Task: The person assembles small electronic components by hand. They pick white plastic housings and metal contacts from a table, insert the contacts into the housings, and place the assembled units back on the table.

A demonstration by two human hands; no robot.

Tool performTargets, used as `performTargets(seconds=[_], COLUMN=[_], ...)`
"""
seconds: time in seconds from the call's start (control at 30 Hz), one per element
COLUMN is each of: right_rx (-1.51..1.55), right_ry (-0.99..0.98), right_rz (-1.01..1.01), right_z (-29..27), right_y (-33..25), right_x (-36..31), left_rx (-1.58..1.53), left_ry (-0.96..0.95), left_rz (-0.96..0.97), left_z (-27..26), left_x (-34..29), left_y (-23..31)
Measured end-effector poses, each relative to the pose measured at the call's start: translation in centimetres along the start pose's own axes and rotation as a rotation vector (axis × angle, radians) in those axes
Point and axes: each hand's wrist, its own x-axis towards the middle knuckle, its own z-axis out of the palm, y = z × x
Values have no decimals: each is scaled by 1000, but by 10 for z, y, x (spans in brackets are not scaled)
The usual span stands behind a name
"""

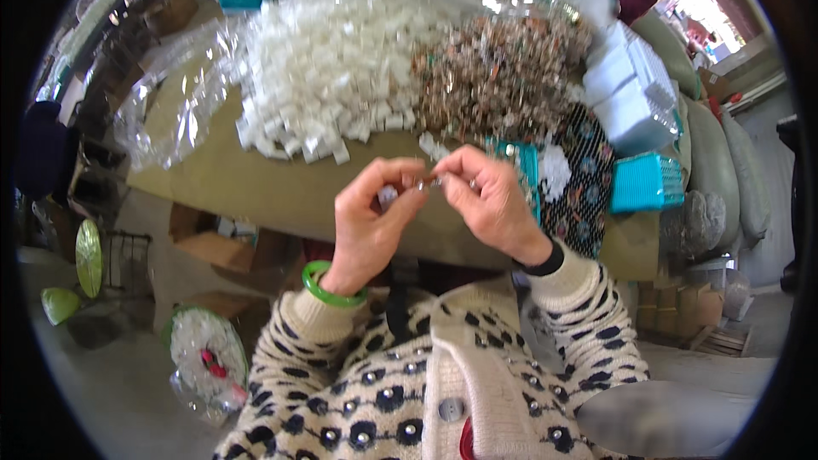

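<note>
My left hand (pixel 372 217) and my right hand (pixel 492 203) meet above the near part of the table. Thumb and forefinger are pinched on both, with a small shiny piece (pixel 433 181) between them, metallic and brownish; its kind is too small to make out. Something small and whitish (pixel 388 194) shows inside the curl of my left fingers. Beyond my hands lies a big heap of small white packets (pixel 328 77). To its right is a heap of small brown and shiny pieces (pixel 503 72). A teal tray (pixel 527 175) sits just past my right hand, partly hidden by it.
Stacked white trays (pixel 630 89) and a teal stack (pixel 648 183) stand at the right, next to dark patterned cloth (pixel 584 162). Clear plastic (pixel 183 102) covers the table's left part. An open cardboard box (pixel 213 238) and a bag of white pieces (pixel 207 353) are lower left.
</note>
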Motion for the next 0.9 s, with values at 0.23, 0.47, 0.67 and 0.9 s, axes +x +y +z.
performTargets(seconds=[0.23,0.47,0.67,0.9], right_rx=[-44,5,-33,-60], right_ry=[-23,27,68,11], right_rz=[-13,12,-81,-210], right_z=[-6,-5,-1,-2], right_y=[-1,7,18,30], right_x=[-18,-23,-28,-28], left_rx=[181,211,-391,-882], left_ry=[-20,-53,-59,-291], left_rz=[157,187,-292,-540], left_z=[5,10,11,2], left_x=[-10,-15,-17,-18], left_y=[-8,-14,-15,-20])
